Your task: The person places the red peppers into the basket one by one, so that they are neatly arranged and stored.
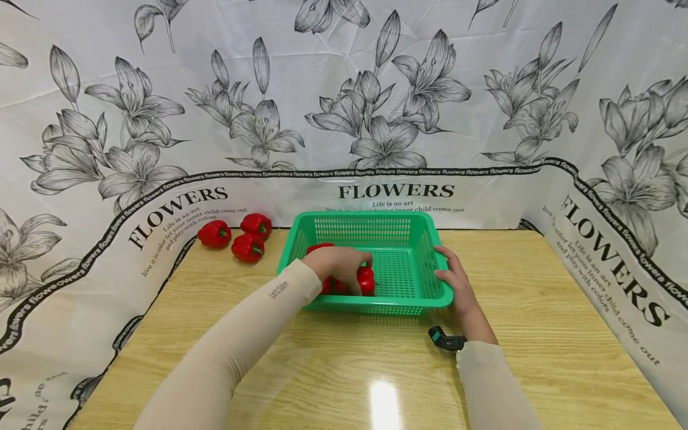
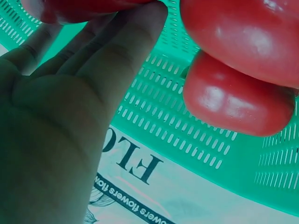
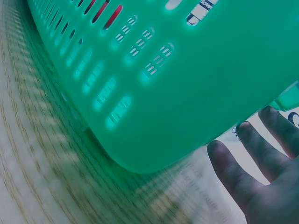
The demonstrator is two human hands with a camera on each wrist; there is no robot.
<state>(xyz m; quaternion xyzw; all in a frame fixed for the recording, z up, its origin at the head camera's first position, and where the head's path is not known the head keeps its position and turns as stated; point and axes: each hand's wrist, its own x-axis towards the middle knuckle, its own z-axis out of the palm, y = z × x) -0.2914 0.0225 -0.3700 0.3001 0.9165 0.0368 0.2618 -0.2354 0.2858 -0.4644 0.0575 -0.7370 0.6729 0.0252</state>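
Observation:
Inside a green plastic basket (image 1: 398,303), my left hand (image 1: 340,263) reaches down and holds a red bell pepper (image 1: 366,281). The left wrist view shows the fingers of the left hand (image 2: 60,107) against a pepper (image 2: 70,10) at the top edge, partly out of frame. Two more peppers (image 2: 238,98) lie beside it in the basket. At the basket's right side, my right hand (image 1: 458,285) holds the rim. In the right wrist view, several fingers of the right hand (image 3: 261,172) meet the outer wall (image 3: 187,102).
Outside the basket, on the left back part of the wooden table (image 1: 537,298), three red bell peppers (image 1: 248,247) sit close together. A white flower-printed cloth (image 1: 301,131) surrounds the table at the back and sides. A black device (image 1: 447,340) is at the right wrist.

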